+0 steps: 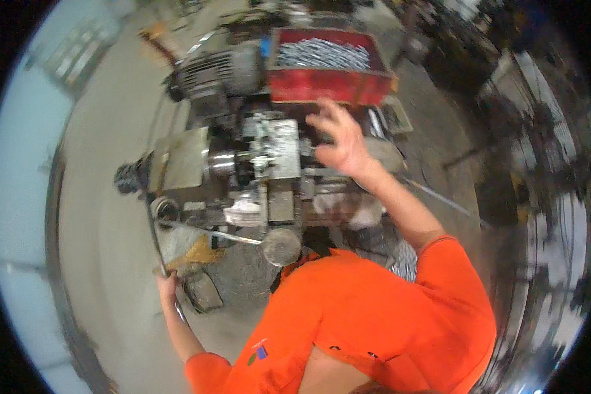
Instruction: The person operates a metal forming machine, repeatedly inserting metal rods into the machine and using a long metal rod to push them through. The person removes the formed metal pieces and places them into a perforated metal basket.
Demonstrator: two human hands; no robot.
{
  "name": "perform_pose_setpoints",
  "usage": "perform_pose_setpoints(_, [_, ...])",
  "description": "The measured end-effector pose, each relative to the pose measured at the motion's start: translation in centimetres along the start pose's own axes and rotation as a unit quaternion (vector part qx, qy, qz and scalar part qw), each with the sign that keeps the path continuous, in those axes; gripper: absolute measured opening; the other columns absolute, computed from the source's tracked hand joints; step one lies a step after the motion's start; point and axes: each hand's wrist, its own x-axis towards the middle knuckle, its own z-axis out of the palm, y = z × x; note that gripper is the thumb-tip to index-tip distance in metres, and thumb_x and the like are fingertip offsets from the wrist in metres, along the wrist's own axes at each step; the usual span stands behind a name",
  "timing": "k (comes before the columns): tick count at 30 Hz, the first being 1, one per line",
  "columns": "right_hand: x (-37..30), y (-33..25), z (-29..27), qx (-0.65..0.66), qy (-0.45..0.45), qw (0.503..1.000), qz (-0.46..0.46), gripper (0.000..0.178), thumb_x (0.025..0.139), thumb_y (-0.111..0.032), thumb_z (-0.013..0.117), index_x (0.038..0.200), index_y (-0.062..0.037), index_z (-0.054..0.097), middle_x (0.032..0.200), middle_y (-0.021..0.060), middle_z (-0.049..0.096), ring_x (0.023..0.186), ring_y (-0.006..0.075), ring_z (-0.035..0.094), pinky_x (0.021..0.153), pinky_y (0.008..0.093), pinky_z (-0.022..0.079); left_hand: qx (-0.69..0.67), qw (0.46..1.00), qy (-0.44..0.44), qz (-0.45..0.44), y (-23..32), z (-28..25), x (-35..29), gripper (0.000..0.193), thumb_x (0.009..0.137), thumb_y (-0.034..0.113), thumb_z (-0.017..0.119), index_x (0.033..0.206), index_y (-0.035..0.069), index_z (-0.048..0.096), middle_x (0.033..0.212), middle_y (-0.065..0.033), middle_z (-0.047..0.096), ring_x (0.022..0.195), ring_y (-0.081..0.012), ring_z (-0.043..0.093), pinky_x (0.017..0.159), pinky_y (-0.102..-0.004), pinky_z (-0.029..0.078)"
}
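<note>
Down at the lower left, my left hand (168, 284) is wrapped round the end of a long dark metal lever (154, 233) that runs up to the left side of a small lathe-like machine. My right hand (338, 138), slightly blurred, is raised over the machine's right side with its fingers apart, and nothing shows in it. Just left of that hand sits a metal block (284, 148) strewn with shiny chips. Further left is a bright round chuck-like part (222, 163) beside a boxy metal housing (180, 157).
A red bin (331, 85) full of shiny metal pieces (322, 54) stands behind the machine. Left of it is a finned motor (210, 71). A thin rod (210, 231) slants to a round knob (282, 247) in front. Dark, blurred equipment fills the right side.
</note>
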Motion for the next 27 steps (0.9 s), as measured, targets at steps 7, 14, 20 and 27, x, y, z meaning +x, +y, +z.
perform_pose_setpoints(7, [-35.1, 4.0, -4.6, -0.119, -0.056, 0.865, 0.484, 0.05, 0.056, -0.017, 0.061, 0.104, -0.0046, 0.06, 0.12, 0.0187, 0.05, 0.106, 0.033, 0.052, 0.088, 0.0359, 0.044, 0.002, 0.996, -0.045, -0.08, 1.7, -0.5, -1.8, 0.025, 0.079, 0.016, 0.06, 0.091, -0.004, 0.054, 0.066, -0.0097, 0.055, 0.054, -0.0176, 0.055, 0.053, -0.0306, 0.05])
perform_pose_setpoints(14, [-55.5, 1.4, -7.3, -0.244, -0.205, 0.636, 0.703, 0.047, 0.063, -0.016, 0.059, 0.109, -0.0094, 0.059, 0.127, 0.0122, 0.047, 0.108, 0.0281, 0.052, 0.091, 0.0327, 0.043, 0.001, 0.988, -0.024, -0.155, 3.9, 0.4, -1.4, 0.027, 0.08, 0.017, 0.058, 0.099, -0.001, 0.054, 0.064, -0.0047, 0.046, 0.052, -0.0153, 0.046, 0.049, -0.0271, 0.042])
perform_pose_setpoints(20, [-55.0, 5.1, -4.2, -0.211, -0.21, 0.656, 0.693, 0.03, 0.063, -0.021, 0.055, 0.088, -0.0079, 0.065, 0.101, 0.0125, 0.06, 0.093, 0.0293, 0.059, 0.081, 0.0354, 0.048, 0.05, 0.992, -0.002, -0.118, 3.6, 0.3, -1.7, 0.026, 0.079, 0.016, 0.061, 0.1, 0.002, 0.053, 0.063, -0.0027, 0.042, 0.051, -0.0138, 0.041, 0.049, -0.0282, 0.04])
perform_pose_setpoints(27, [-56.1, 8.4, -3.0, -0.192, -0.29, 0.639, 0.686, 0.03, 0.066, -0.025, 0.059, 0.085, -0.0029, 0.065, 0.095, 0.0185, 0.061, 0.092, 0.0304, 0.058, 0.082, 0.0352, 0.048, 0.148, 0.985, 0.027, -0.089, 3.2, 0.3, -2.5, 0.024, 0.079, 0.013, 0.06, 0.099, 0.002, 0.054, 0.067, -0.004, 0.046, 0.056, -0.0133, 0.043, 0.047, -0.0288, 0.04])
